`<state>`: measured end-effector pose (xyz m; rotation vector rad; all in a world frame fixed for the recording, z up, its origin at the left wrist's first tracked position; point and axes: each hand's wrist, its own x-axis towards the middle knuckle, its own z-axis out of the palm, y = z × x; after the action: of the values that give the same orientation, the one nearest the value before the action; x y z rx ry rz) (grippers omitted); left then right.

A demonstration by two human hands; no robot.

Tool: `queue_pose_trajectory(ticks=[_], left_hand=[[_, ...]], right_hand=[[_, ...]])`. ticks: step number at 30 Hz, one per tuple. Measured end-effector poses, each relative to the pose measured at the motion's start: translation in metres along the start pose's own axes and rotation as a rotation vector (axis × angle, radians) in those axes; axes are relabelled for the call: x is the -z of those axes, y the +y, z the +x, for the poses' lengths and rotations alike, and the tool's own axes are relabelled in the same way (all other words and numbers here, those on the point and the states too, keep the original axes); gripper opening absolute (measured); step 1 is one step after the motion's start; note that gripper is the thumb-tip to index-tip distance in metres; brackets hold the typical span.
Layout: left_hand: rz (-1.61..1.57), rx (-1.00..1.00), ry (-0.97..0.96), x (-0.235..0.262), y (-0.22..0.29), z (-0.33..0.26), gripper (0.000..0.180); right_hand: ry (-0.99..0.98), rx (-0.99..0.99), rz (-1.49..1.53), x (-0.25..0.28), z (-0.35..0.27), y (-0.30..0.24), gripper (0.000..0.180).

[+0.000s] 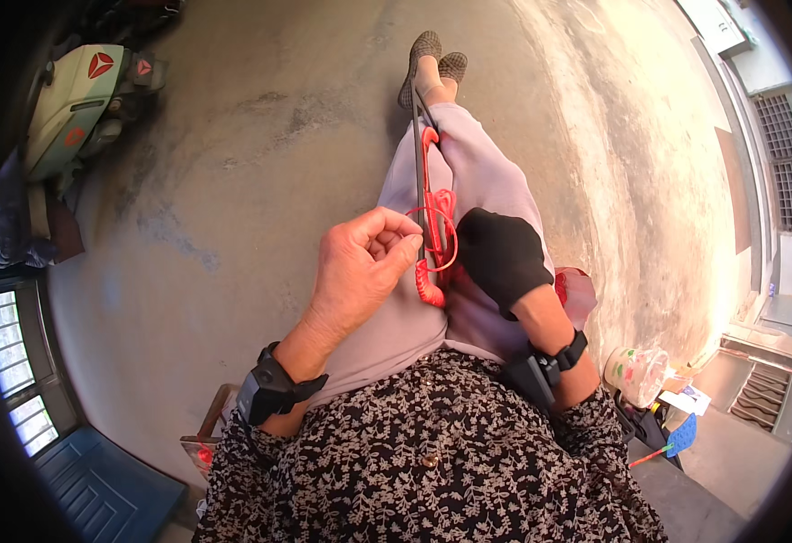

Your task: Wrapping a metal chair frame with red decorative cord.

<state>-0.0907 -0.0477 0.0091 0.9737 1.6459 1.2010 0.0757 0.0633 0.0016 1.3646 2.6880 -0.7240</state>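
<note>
A narrow frame of dark rods (pixel 419 167) lies lengthwise over my lap and legs. Red cord is wound tightly round its curved near end (pixel 429 287) and also covers part of its far side. A bundle of loose red cord (pixel 446 201) rests against the frame, and a thin loop rises from it. My bare left hand (pixel 371 258) is left of the frame, thumb and forefinger pinched at the red cord. Just right of the frame, my right hand (pixel 505 258) is closed in a black glove. Whatever its fingers hold is hidden from this view.
A scooter (pixel 75 113) stands at the far left on the concrete floor (pixel 260 172). A dark blue panel (pixel 106 484) is at the lower left. By my right side are a white tub (pixel 638 376) and a blue swatter-like thing (pixel 682 435).
</note>
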Motion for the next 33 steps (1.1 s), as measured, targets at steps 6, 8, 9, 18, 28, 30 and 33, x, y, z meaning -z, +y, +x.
queue_pose_trajectory(ticks=[6, 8, 9, 18, 28, 30, 33], left_hand=[[0.047, 0.03, 0.015, -0.001, 0.004, -0.001, 0.01], [0.025, 0.031, 0.017, -0.004, 0.005, -0.003, 0.012], [0.002, 0.032, 0.019, -0.006, 0.006, -0.004, 0.014], [-0.111, 0.024, 0.058, -0.013, 0.006, -0.007, 0.024], [-0.198, 0.033, 0.037, -0.016, 0.0, -0.008, 0.021], [-0.278, 0.017, 0.033, -0.012, -0.002, -0.01, 0.013], [-0.51, 0.242, -0.119, 0.01, 0.011, -0.011, 0.011]], right_hand=[[-0.016, 0.039, 0.585, 0.0, -0.014, 0.005, 0.015], [-0.173, -0.027, 0.835, -0.001, -0.016, 0.003, 0.014], [-0.173, -0.025, 0.836, 0.001, -0.017, 0.001, 0.014], [-0.237, -0.144, 1.335, 0.003, -0.02, 0.001, 0.021], [-0.117, -0.143, 1.296, 0.0, -0.02, -0.011, 0.026], [-0.136, -0.21, 1.374, 0.002, -0.018, -0.01, 0.026], [-0.06, -0.339, 1.404, -0.003, -0.017, -0.005, 0.023]])
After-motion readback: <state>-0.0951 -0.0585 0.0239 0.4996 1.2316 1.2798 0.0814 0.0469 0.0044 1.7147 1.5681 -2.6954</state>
